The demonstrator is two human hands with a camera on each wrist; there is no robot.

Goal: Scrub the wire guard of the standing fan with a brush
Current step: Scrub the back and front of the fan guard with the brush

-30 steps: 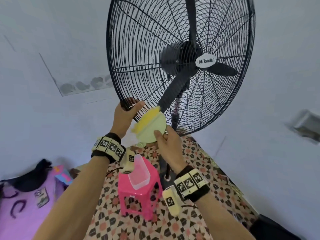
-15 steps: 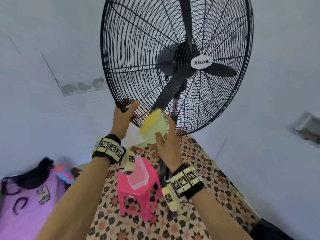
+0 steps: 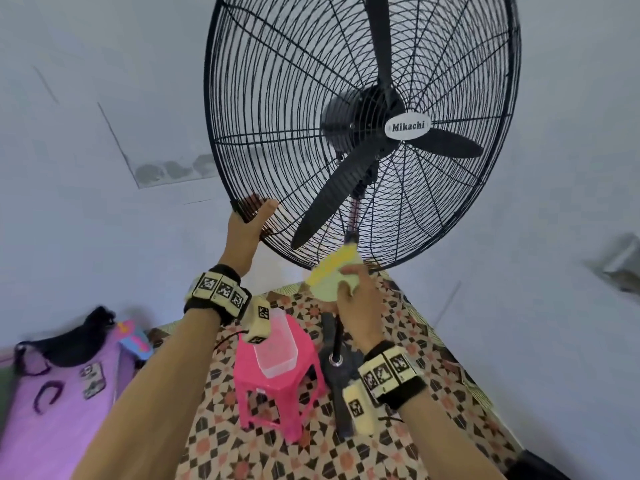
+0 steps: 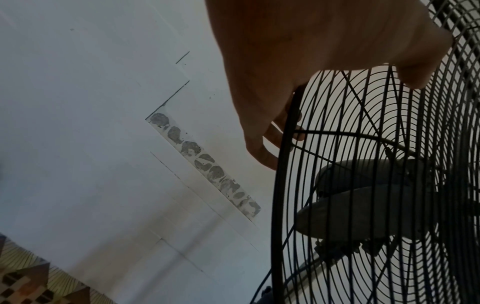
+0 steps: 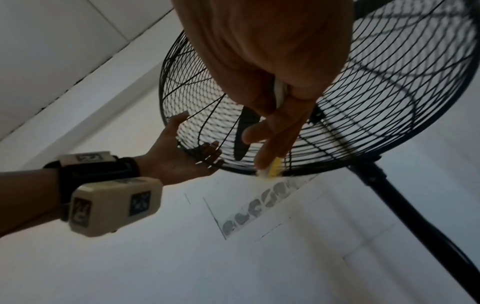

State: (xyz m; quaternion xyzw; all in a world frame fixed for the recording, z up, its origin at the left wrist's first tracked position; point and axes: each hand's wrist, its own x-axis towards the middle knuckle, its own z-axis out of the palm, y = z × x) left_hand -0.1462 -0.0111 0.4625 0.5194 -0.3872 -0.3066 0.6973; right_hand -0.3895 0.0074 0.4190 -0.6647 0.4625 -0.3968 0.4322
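A black standing fan with a round wire guard [image 3: 277,98] and a white "Mikachi" badge fills the upper head view. My left hand [image 3: 247,223] grips the guard's lower left rim [image 4: 283,164], fingers curled behind the wires and thumb in front. My right hand [image 3: 356,299] holds a pale green brush with yellow bristles [image 3: 334,268], and the bristles [image 5: 274,169] touch the bottom rim of the guard [image 5: 324,164] near the pole. Much of the brush body is hidden by my fingers.
Below the fan stands a pink plastic stool [image 3: 277,386] carrying a clear container [image 3: 277,344], on a patterned floor. The fan's black pole [image 5: 415,216] and base [image 3: 332,368] are right of the stool. Purple clothing [image 3: 52,393] lies at the left. Pale walls surround the fan.
My right hand has carried the brush to the right along the guard's bottom rim, from beside my left hand to near the pole. The left hand keeps its hold on the rim.
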